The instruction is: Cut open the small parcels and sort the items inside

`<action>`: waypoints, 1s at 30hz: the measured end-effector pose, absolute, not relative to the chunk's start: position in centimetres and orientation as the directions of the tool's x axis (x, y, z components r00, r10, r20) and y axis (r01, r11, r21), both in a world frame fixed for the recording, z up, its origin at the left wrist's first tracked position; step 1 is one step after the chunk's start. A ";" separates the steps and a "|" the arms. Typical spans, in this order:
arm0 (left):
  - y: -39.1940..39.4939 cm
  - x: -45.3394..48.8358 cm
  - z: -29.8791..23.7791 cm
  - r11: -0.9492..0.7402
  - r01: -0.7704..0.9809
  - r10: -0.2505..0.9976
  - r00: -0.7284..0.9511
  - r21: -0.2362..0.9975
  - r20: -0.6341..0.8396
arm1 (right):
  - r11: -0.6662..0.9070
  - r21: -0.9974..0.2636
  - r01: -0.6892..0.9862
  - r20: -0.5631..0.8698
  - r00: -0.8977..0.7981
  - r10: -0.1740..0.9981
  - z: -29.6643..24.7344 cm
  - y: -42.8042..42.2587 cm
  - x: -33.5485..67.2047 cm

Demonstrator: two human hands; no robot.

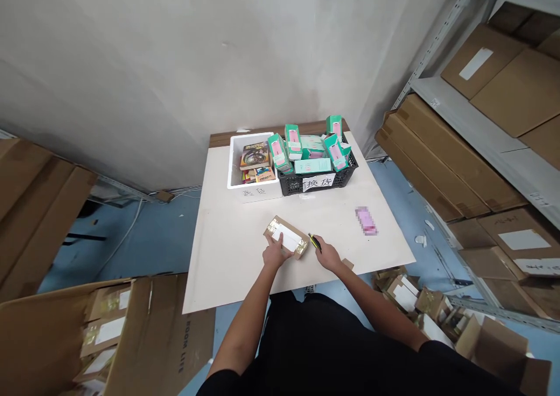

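A small cardboard parcel (287, 236) with a white label and yellow tape lies on the white table (231, 250) near its front edge. My left hand (275, 252) rests on the parcel's near left corner, fingers curled against it. My right hand (326, 254) is closed round a yellow and black utility knife (314, 242), whose tip points at the parcel's right end.
A white foam box (254, 168) of colourful items and a black crate (321, 177) of teal boxes stand at the table's back. A pink item (366, 220) lies at right. Open cartons of parcels sit on the floor at left (105, 332) and right (420, 302). Shelves with cartons (481, 151) line the right.
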State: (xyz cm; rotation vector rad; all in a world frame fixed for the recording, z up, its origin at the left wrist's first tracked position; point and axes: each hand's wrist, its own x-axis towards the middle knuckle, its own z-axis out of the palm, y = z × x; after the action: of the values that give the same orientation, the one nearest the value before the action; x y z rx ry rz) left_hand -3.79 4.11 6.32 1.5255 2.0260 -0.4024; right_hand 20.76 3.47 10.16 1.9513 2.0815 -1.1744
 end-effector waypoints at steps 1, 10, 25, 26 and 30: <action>4.4 -3.6 6.4 0.303 0.949 0.769 -0.191 0.085 -0.610 | -0.096 -0.499 0.862 -0.513 -0.204 0.834 9.9 3.6 20.2; 5.7 -3.1 6.7 0.313 0.948 0.740 -0.203 0.061 -0.641 | -0.288 -0.432 0.855 -0.541 0.010 0.841 7.0 6.7 14.8; 3.4 -1.3 6.6 0.290 0.956 0.766 -0.208 0.038 -0.608 | -0.293 -0.353 0.889 -0.516 0.076 0.853 5.0 12.5 14.1; 3.3 -1.5 6.7 0.274 0.961 0.775 -0.197 0.038 -0.601 | -0.289 -0.379 0.879 -0.515 0.060 0.855 5.0 12.9 14.3; 4.2 -3.5 7.1 0.156 0.984 0.874 -0.096 0.088 -0.476 | -0.410 -0.592 0.694 -0.531 0.047 0.846 4.7 12.8 16.4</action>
State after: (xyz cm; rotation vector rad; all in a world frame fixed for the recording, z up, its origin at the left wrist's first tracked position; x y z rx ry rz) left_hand -3.45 4.23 7.09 1.7660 2.0226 -0.3537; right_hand 16.42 12.79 4.73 2.3915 1.7845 -1.4478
